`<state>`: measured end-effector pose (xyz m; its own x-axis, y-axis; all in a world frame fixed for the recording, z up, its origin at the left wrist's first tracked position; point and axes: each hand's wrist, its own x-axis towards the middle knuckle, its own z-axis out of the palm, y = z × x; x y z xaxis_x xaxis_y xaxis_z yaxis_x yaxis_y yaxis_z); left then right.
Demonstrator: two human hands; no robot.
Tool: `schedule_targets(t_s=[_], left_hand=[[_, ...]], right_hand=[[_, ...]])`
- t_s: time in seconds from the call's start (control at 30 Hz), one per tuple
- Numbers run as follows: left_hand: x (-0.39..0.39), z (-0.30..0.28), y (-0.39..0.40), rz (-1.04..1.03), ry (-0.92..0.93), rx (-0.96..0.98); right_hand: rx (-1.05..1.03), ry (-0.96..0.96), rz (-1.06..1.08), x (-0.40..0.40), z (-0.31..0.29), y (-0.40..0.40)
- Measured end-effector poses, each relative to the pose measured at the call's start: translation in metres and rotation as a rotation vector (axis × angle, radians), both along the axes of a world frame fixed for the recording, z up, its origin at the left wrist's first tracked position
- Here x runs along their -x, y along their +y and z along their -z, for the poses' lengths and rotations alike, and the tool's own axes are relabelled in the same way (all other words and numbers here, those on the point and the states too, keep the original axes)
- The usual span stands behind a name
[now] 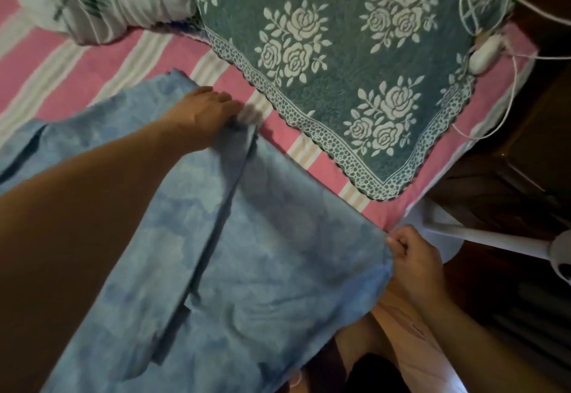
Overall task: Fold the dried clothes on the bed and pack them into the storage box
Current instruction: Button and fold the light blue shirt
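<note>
A pale blue cloth (247, 253) with a faint cloud-like print lies spread on the pink striped bed (77, 65), its far corner pinched by the left hand (204, 111), its near edge gripped by the right hand (414, 263), its lower part cut off, motion-blurred, no writing readable.

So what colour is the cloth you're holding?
Light blue with a faint cloudy pattern; the cloth shows best in the head view.
</note>
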<state>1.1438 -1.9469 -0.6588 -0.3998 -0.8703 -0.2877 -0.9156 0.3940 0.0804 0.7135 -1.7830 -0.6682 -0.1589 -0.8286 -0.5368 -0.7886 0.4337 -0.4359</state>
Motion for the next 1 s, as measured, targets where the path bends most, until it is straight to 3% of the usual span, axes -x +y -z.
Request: schedule_targets(t_s=[0.1, 0.2, 0.27, 0.4, 0.5, 0.57, 0.63, 0.73, 0.83, 0.9, 1.0], left_hand=[[-0.002, -0.001, 0.003, 0.008, 0.046, 0.048], [0.021, -0.001, 0.017, -0.144, 0.106, 0.091], [0.04, 0.003, 0.024, -0.175, 0.139, 0.064], [0.054, 0.018, 0.025, -0.165, -0.029, 0.069], [0.065, 0.03, 0.035, -0.385, -0.123, 0.08], [0.086, 0.03, 0.058, -0.634, -0.052, 0.057], [0.109, 0.026, 0.094, -0.82, 0.117, 0.07], [0.124, 0.017, 0.179, -0.975, 0.157, 0.049], [0.108, 0.02, 0.29, -1.179, 0.1, -0.108], [0.089, 0.02, 0.355, -1.215, 0.098, -0.231], [0.079, 0.005, 0.4, -1.166, 0.262, -0.132]], right_hand=[[-0.034, -0.009, 0.069, -0.003, 0.005, -0.003], [-0.002, 0.037, 0.06, -0.017, 0.003, -0.01], [0.156, 0.144, -0.043, -0.027, -0.001, -0.013], [0.45, 0.219, -0.406, -0.068, -0.008, -0.029], [0.421, 0.294, -0.601, -0.1, -0.001, -0.048], [0.413, 0.372, -0.475, -0.122, -0.003, -0.051], [0.444, 0.305, -0.488, -0.151, -0.009, -0.048], [0.497, 0.141, -0.955, -0.176, 0.001, -0.036], [0.371, 0.298, -1.243, -0.168, 0.015, -0.049], [0.323, 0.35, -1.183, -0.182, 0.006, -0.059], [0.536, 0.176, -0.999, -0.246, -0.013, -0.072]])
